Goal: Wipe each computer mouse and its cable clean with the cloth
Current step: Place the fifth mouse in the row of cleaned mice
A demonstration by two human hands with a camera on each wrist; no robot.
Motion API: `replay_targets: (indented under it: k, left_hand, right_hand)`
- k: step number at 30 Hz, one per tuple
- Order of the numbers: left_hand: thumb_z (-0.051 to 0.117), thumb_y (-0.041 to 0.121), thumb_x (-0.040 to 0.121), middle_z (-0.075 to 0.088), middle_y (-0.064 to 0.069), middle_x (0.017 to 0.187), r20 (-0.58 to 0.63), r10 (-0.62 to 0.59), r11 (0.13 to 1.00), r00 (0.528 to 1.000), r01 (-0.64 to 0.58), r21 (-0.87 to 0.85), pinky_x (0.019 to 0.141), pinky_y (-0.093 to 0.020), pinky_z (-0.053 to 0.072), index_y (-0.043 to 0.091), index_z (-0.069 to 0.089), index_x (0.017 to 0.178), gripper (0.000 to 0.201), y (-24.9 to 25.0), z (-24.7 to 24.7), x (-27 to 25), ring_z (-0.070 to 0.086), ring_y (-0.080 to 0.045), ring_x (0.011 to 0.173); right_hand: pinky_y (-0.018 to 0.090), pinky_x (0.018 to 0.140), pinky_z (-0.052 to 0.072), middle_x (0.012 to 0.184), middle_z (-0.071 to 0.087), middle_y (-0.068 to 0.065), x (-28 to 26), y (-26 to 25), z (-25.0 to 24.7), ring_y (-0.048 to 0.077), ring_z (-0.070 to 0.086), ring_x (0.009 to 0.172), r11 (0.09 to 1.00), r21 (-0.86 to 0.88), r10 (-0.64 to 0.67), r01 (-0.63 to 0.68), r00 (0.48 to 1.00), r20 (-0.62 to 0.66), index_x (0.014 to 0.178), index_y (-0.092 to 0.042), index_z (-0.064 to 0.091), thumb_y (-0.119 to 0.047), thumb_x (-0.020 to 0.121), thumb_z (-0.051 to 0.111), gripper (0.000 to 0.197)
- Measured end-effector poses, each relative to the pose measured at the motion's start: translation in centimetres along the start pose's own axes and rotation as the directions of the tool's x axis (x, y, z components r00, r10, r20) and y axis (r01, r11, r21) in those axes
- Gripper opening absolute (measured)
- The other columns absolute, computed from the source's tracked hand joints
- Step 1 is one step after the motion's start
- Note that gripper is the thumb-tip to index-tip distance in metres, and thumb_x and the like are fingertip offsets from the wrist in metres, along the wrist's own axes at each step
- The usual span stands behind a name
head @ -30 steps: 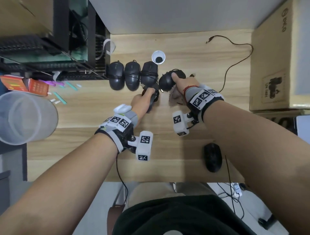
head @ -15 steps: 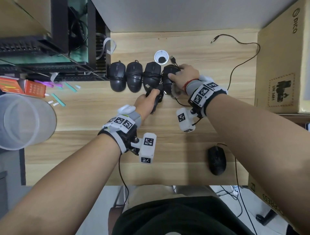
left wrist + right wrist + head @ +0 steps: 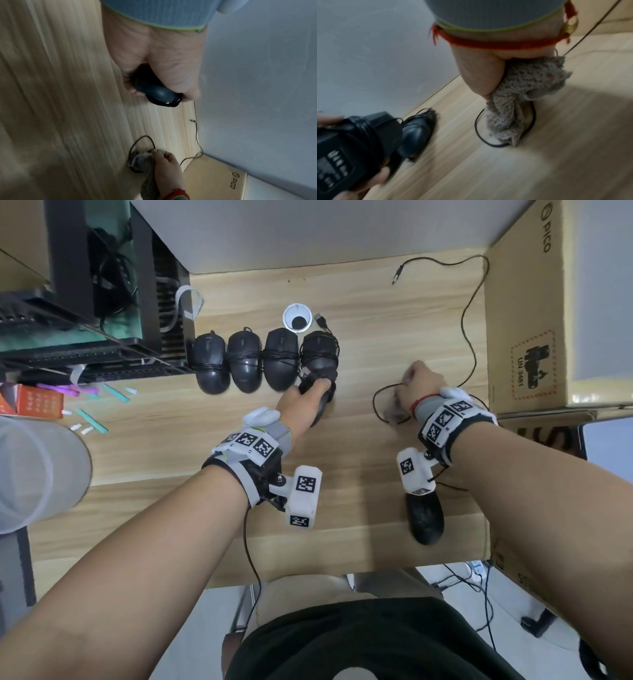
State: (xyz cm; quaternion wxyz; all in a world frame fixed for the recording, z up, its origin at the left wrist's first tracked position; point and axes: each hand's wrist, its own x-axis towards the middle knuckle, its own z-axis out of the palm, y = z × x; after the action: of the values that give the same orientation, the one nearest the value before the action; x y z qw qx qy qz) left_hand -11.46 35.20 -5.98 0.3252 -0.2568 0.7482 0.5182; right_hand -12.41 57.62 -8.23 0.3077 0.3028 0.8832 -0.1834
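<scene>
— While your left fingers curl round that black mouse, where exactly are you holding it?

— Your left hand grips it just in front of the fourth mouse in the row. Its underside, label showing, faces your right wrist camera.

— And your right fingers?

— They pinch the grey cloth together with a loop of black cable. Your right hand sits well to the right of the left one. The cloth hangs from your fist onto the table, inside the loop.

— Where does that cable go?

— It runs up past the cardboard box and curves back to a plug lying near the table's far edge.

— Which mice lie on the table?

— Four black ones in a row, their cords wound round them: first mouse, second mouse, third mouse and the fourth. Just behind them is a white grommet. One more, the near mouse, lies by the front edge, under your right wrist.
</scene>
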Motion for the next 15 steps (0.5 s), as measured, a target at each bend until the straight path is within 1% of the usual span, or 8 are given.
replay_targets:
  k: [2,4,5,7,8,10,13,15]
  left_hand:
    - [0.066,0.061,0.077,0.069,-0.004,0.107,0.015,0.048,0.997,0.999,-0.049,0.055,0.079,-0.030,0.042,0.013,0.065,0.122,0.066,-0.1,1.0,0.2,0.063,-0.023,0.096]
    - [0.071,0.055,0.084,0.068,-0.002,0.117,0.051,0.100,0.987,0.994,-0.105,0.120,0.082,-0.027,0.040,0.015,0.062,0.128,0.060,0.0,2.4,0.3,0.063,-0.022,0.105]
    - [0.073,0.054,0.085,0.067,-0.001,0.118,0.051,0.114,0.979,0.992,-0.121,0.162,0.083,-0.026,0.039,0.014,0.059,0.130,0.061,0.2,2.7,0.4,0.062,-0.021,0.107]
    - [0.076,0.051,0.086,0.060,0.003,0.120,0.041,0.158,0.958,0.987,-0.163,0.238,0.085,-0.024,0.037,0.012,0.052,0.136,0.067,1.1,4.4,0.4,0.056,-0.016,0.107]
    - [0.077,0.049,0.085,0.057,0.002,0.121,0.018,0.181,0.950,0.983,-0.179,0.256,0.086,-0.022,0.036,0.012,0.049,0.138,0.070,1.5,4.8,0.3,0.053,-0.014,0.107]
    - [0.079,0.047,0.083,0.059,-0.001,0.127,-0.027,0.230,0.940,0.973,-0.215,0.266,0.087,-0.020,0.036,0.012,0.048,0.139,0.073,2.4,6.1,0.3,0.055,-0.014,0.110]
    - [0.082,0.046,0.080,0.061,-0.005,0.127,-0.099,0.263,0.937,0.960,-0.230,0.265,0.084,-0.022,0.039,0.010,0.049,0.134,0.073,3.8,7.1,0.5,0.058,-0.019,0.110]
    - [0.085,0.045,0.076,0.061,-0.006,0.127,-0.133,0.275,0.937,0.952,-0.234,0.260,0.086,-0.025,0.042,0.009,0.049,0.134,0.077,4.6,7.4,0.8,0.059,-0.020,0.111]
  right_hand:
    - [0.046,0.084,0.053,0.108,0.061,0.016,0.3,1.8,-1.2,0.038,0.061,0.093,0.991,-0.057,0.121,-0.123,0.992,-0.025,0.113,-0.013,0.047,-0.019,0.081,0.062,0.036]
    - [0.047,0.088,0.052,0.113,0.060,0.015,0.5,3.3,-2.5,0.038,0.061,0.100,0.983,-0.062,0.171,-0.174,0.984,-0.051,0.115,-0.012,0.046,-0.022,0.079,0.067,0.043]
    - [0.042,0.086,0.051,0.112,0.062,0.014,0.4,3.0,-2.8,0.036,0.061,0.100,0.991,-0.003,0.136,-0.137,0.989,-0.059,0.115,-0.013,0.049,-0.022,0.082,0.064,0.037]
    - [0.033,0.079,0.050,0.102,0.066,0.008,0.3,2.5,-3.6,0.030,0.062,0.092,0.970,0.241,0.002,0.014,0.998,-0.066,0.106,-0.019,0.059,-0.030,0.087,0.061,0.023]
    - [0.030,0.076,0.049,0.095,0.067,0.004,-0.1,1.6,-3.7,0.025,0.062,0.086,0.936,0.336,-0.095,0.104,0.995,-0.042,0.100,-0.020,0.064,-0.039,0.088,0.062,0.023]
    - [0.027,0.070,0.047,0.085,0.067,0.003,-1.2,0.3,-4.2,0.018,0.062,0.078,0.872,0.432,-0.283,0.230,0.957,0.063,0.096,-0.013,0.069,-0.054,0.090,0.059,0.042]
    - [0.026,0.069,0.045,0.080,0.065,0.004,-1.6,0.0,-4.3,0.014,0.059,0.073,0.836,0.474,-0.375,0.278,0.919,0.122,0.093,-0.006,0.069,-0.056,0.095,0.051,0.053]
    - [0.023,0.077,0.047,0.083,0.068,-0.006,-1.2,0.6,-4.2,0.004,0.062,0.076,0.807,0.524,-0.391,0.272,0.912,0.127,0.094,-0.017,0.072,-0.052,0.092,0.059,0.038]
